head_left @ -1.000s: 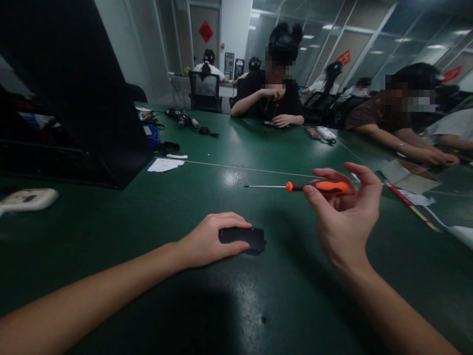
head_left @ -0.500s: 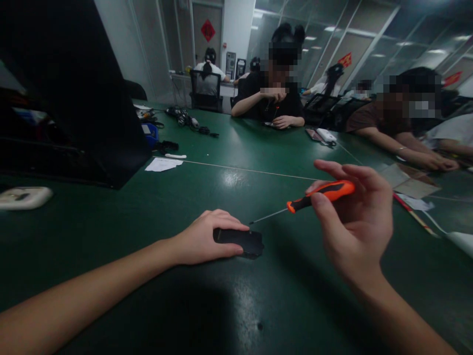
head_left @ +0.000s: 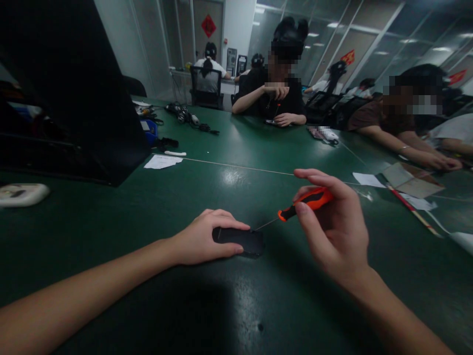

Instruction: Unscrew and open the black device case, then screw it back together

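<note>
Here we see a small black device (head_left: 240, 240) lying flat on the green counter (head_left: 111, 217), its long axis running left to right across the view. Our left hand (head_left: 201, 239) pins it down: the thumb lies along its near edge, the fingers (head_left: 229, 224) curl over its far edge, closed on the casing at its left end.

Just right of the device, our right hand (head_left: 332, 231) holds a screwdriver (head_left: 291, 209) with an orange and black handle. The thumb and fingers pinch the handle tightly. The tool slants, handle up and to the right, thin shaft pointing down and left, and its tip meets the device's far right corner.

Beyond the device, a white sheet of paper (head_left: 161, 161) lies on the counter, with a tangle of cables (head_left: 188, 118) farther back. Well left of the device sits a flat white object (head_left: 22, 194). Across the counter from the device, a person in black (head_left: 271, 96) bends over their own work, and a second person (head_left: 402, 123) leans in at the far right. A red sign (head_left: 209, 25) hangs on the far door; we cannot read its character.
</note>
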The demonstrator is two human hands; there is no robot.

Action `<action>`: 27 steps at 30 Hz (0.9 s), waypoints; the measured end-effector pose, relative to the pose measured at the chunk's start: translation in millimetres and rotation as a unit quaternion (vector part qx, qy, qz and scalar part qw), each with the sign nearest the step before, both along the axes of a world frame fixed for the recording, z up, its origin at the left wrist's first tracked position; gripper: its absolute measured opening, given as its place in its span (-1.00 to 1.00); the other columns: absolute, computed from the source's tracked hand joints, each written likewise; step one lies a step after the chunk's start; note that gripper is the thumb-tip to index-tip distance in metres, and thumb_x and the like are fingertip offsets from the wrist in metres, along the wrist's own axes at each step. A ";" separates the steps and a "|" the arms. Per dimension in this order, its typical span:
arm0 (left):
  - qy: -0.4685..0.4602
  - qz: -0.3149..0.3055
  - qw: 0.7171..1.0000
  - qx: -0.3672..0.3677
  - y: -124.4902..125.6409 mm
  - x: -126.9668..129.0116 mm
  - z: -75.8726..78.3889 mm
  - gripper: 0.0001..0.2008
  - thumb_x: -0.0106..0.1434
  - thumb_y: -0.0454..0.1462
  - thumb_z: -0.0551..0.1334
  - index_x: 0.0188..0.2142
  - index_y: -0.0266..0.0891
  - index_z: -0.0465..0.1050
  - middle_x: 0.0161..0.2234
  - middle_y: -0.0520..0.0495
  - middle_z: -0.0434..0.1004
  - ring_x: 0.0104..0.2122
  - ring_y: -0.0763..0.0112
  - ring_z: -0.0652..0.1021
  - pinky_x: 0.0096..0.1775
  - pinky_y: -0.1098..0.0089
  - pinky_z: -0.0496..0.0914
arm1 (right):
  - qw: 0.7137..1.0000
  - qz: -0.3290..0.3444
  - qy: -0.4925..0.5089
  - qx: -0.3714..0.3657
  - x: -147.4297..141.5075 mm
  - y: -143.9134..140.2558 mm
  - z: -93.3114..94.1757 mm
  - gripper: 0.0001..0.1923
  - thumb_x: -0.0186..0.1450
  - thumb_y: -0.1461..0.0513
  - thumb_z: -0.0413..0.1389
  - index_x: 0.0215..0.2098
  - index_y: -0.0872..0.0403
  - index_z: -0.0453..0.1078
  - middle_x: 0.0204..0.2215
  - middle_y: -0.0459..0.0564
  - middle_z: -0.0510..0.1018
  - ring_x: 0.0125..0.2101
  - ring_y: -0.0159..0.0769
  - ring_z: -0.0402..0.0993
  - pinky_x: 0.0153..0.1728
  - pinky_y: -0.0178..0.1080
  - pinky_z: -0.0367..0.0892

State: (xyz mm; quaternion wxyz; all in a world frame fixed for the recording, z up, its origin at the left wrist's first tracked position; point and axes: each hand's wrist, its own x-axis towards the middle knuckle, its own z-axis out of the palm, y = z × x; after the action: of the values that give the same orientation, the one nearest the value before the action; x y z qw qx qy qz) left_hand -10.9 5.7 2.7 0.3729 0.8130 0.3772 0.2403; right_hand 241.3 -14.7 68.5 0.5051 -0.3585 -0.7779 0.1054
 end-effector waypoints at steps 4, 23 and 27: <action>-0.001 0.000 1.000 0.002 -0.8 -0.3 -0.4 -0.56 0.23 -0.07 0.39 0.10 0.06 0.54 0.08 -0.09 0.55 0.14 0.08 0.46 0.19 0.03 0.23 | 0.999 0.011 -0.036 0.020 0.0 -2.6 2.7 -0.39 0.35 0.40 0.11 0.28 -0.17 0.16 0.22 0.07 0.36 -0.16 -0.18 0.49 -0.16 -0.04 0.50; -0.018 -0.018 0.999 0.041 -0.3 0.4 -2.9 -0.57 0.25 -0.08 0.38 0.10 -0.04 0.53 0.02 -0.06 0.61 0.05 0.17 0.52 0.13 0.12 0.29 | 0.988 -0.085 -0.061 0.110 8.8 21.9 -9.3 -0.69 0.33 0.39 0.14 0.02 0.05 0.34 -0.07 0.12 0.44 -0.07 -0.12 0.44 -0.11 -0.03 0.40; -0.011 -0.014 0.999 0.039 -0.4 0.3 -1.4 -0.56 0.25 -0.09 0.38 0.11 -0.03 0.52 0.03 -0.07 0.60 0.06 0.16 0.52 0.14 0.10 0.27 | 0.987 -0.104 -0.059 0.111 9.2 24.0 -13.7 -0.76 0.36 0.37 0.12 -0.01 0.07 0.35 -0.11 0.10 0.41 -0.13 -0.15 0.44 -0.17 -0.07 0.40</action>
State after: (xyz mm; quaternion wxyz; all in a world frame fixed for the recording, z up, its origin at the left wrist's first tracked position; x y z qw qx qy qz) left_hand -10.6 5.3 1.3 0.3479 0.8297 0.3520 0.2584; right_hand 250.4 9.3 54.8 0.5029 -0.3852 -0.7718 -0.0559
